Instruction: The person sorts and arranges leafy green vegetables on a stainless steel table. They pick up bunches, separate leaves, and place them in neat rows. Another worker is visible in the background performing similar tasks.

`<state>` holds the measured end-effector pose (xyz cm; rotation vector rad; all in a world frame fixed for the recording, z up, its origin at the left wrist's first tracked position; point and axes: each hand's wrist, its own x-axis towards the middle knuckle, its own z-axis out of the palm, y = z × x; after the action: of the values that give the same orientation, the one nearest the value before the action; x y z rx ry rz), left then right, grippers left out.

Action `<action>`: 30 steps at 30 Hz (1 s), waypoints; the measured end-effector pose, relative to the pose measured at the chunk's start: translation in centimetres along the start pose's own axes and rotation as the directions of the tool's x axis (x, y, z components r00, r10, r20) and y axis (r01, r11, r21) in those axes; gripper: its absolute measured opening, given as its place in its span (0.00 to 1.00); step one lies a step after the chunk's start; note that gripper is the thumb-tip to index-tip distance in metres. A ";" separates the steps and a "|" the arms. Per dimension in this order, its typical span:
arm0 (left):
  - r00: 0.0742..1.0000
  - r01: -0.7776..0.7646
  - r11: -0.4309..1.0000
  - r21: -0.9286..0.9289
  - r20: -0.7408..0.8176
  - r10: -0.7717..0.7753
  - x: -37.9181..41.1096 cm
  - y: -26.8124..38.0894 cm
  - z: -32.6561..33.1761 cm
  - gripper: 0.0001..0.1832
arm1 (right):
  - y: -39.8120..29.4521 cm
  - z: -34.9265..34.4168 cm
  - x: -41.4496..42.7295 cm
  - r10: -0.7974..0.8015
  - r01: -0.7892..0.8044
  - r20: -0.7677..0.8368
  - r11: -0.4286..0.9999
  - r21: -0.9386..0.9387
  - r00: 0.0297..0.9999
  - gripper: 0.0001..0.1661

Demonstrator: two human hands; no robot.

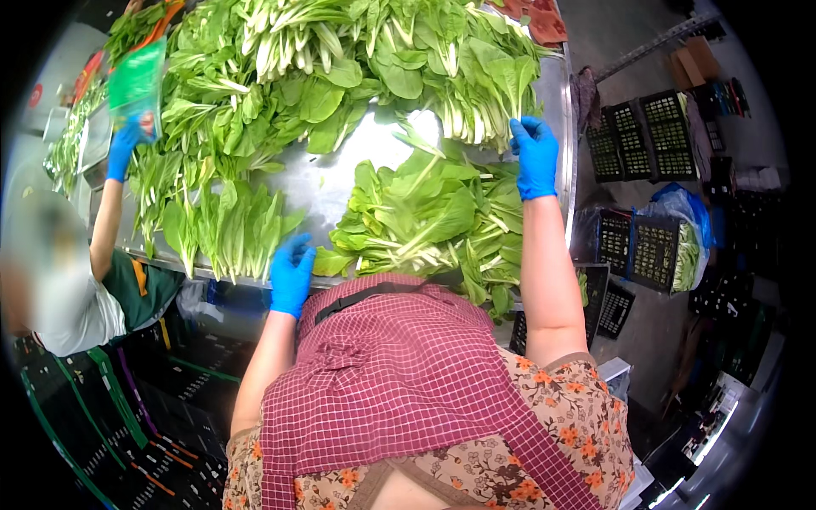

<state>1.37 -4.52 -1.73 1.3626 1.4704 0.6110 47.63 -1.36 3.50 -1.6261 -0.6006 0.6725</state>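
Note:
My right hand [535, 156], in a blue glove, reaches to the right side of the metal table [312, 185]. Its thumb and fingers pinch the pale stem of a leafy green [514, 80], whose broad leaf points away from me. My left hand [292, 274], also gloved in blue, is at the table's near edge with loosely curled fingers and no visible object in it. Just left of it, a bunch of leafy greens [236, 229] lies with stems towards me. Between my hands a loose heap of greens [421, 217] lies close to my checked apron [389, 344].
More greens [293, 44] are piled across the table's far side. At left, a co-worker's blue-gloved hand [126, 143] holds a green plastic bag [137, 80]. Black crates [641, 140] stand on the floor at right. Dark crates [95, 408] are at lower left.

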 end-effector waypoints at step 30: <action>0.969 0.239 0.823 -0.516 0.183 -0.167 0.5 12.7 7.4 0.13 | -0.5 3.1 -9.8 0.015 0.390 0.708 0.827 -0.406 0.706 0.16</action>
<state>13.57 -2.89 6.35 0.7785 1.1949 0.7126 38.57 -6.11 4.56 -1.7458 -1.6241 1.0221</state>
